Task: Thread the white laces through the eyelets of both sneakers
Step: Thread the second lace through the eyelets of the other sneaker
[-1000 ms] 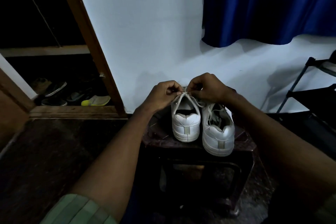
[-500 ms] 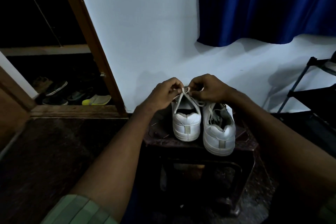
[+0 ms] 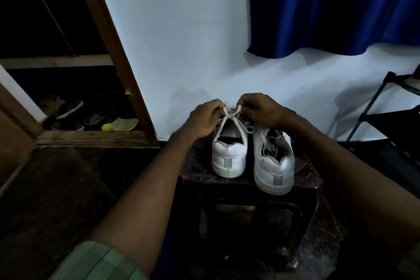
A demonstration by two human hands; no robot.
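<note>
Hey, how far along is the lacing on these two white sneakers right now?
Done: none of the lacing can be confirmed as finished from behind. In hand: the left hand and right hand each pinch an end of the white lace, crossed above the left white sneaker on the dark stool. Left: the right white sneaker has loose lace lying in its opening, so it probably still needs threading.

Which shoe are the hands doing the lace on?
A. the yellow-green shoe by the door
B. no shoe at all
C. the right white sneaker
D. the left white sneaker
D: both the left hand and the right hand pinch the two ends of the white lace that runs down into the left white sneaker, while the right white sneaker sits beside it with its laces lying loose.
</note>
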